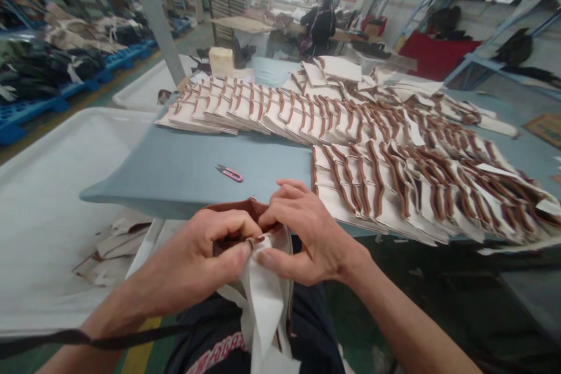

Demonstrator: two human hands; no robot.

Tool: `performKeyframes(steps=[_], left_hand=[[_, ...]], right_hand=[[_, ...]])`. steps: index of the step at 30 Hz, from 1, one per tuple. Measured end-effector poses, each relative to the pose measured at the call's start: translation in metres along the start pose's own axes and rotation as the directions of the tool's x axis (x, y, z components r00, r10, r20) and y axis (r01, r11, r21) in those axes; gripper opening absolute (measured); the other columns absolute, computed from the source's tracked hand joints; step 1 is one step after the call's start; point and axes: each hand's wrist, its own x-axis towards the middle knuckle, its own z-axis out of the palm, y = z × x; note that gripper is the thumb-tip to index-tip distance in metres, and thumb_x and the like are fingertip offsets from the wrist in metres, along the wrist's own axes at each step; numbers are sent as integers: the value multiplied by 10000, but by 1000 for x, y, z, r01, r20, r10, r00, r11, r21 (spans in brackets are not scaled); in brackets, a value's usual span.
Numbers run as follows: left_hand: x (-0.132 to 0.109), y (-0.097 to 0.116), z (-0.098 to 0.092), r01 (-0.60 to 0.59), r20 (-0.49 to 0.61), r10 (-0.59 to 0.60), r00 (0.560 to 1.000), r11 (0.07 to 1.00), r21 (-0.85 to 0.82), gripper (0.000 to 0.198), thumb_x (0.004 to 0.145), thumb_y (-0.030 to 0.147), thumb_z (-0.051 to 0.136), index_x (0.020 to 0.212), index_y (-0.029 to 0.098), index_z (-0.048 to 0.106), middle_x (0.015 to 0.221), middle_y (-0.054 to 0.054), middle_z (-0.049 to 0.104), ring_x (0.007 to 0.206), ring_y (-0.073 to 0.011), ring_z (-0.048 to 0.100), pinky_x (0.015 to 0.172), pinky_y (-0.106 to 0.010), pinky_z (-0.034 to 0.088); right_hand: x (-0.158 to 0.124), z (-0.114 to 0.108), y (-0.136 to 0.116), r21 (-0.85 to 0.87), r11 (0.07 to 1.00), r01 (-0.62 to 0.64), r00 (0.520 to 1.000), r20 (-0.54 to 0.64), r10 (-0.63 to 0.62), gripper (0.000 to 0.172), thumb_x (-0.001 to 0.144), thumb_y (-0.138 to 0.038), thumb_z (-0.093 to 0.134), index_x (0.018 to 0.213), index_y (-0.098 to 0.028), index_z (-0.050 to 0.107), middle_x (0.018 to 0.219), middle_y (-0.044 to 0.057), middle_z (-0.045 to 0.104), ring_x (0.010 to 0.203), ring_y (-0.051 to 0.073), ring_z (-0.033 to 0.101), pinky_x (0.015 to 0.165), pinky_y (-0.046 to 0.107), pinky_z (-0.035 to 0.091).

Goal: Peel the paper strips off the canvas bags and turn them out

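Observation:
Both hands pinch the edge of a white fabric piece with brown trim, held just in front of my body at the table's near edge. My left hand has its thumb and fingers closed on the brown-edged rim. Close beside it, my right hand grips the same rim, thumb pressed on the white cloth. The lower part of the piece hangs down over my lap. On the blue table beyond my hands lies a pair of pink thread snips, touched by neither hand.
Overlapping rows of white, brown-edged fabric pieces cover the blue-covered table. A white bin with some fabric pieces stands at left. A yellowish block sits at the back. A person stands farther off.

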Motion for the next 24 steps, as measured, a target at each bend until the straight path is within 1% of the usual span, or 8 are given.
performKeyframes(steps=[2,4,5,7,10,14,19,24], left_hand=[[-4,-1,0,-3,-32,4,999,999,42,225,791,215,509,723,176,719,663,25,668,586,-121,567,537,-199,411],[-7,-3,0,-17,-69,22,997,997,77,231,796,204,506,731,175,727,659,30,683,590,-115,580,550,-189,424],[-9,-3,0,-23,-87,31,996,996,87,226,800,204,508,731,175,722,652,34,680,580,-111,574,545,-185,422],[-10,-3,0,-28,-117,39,992,995,95,209,809,215,518,721,178,704,620,46,654,546,-101,544,513,-177,400],[-11,-1,0,-26,-128,38,991,995,95,184,811,216,531,723,183,691,609,56,647,523,-93,535,489,-165,393],[-13,-4,4,-27,-140,41,989,995,99,160,829,195,553,759,194,696,657,57,697,553,-97,603,506,-154,436],[-14,-14,8,-57,-189,88,978,985,161,135,860,179,578,816,213,701,680,77,690,558,-92,605,507,-160,426],[-13,-23,9,-112,-200,158,967,968,226,213,873,141,532,905,229,724,762,74,748,628,-101,693,583,-157,497]], right_hand=[[5,0,3,-11,1000,17,999,52,-16,295,983,-413,663,762,-242,571,648,-45,561,659,178,556,926,417,495],[9,-1,3,41,999,3,992,126,-8,325,961,-352,646,705,-248,474,625,-64,459,620,154,475,763,346,419],[11,-2,2,84,996,-21,986,167,6,325,959,-333,638,709,-247,450,637,-66,447,616,145,460,710,325,373],[13,-4,0,174,980,-99,970,236,56,306,970,-325,637,739,-240,456,679,-63,469,628,129,461,657,300,313],[11,-7,-3,269,936,-226,945,292,145,271,987,-323,631,768,-226,505,706,-66,496,634,115,462,644,275,310],[5,-5,-5,306,888,-343,918,312,247,171,973,-294,619,825,-217,579,716,-66,528,638,115,477,656,264,334],[2,-1,-4,305,874,-378,910,294,292,145,955,-251,624,820,-219,579,716,-62,543,639,119,483,661,262,341],[4,-1,-9,238,880,-411,899,268,347,145,930,-214,613,795,-220,560,709,-58,541,643,120,470,646,268,312]])
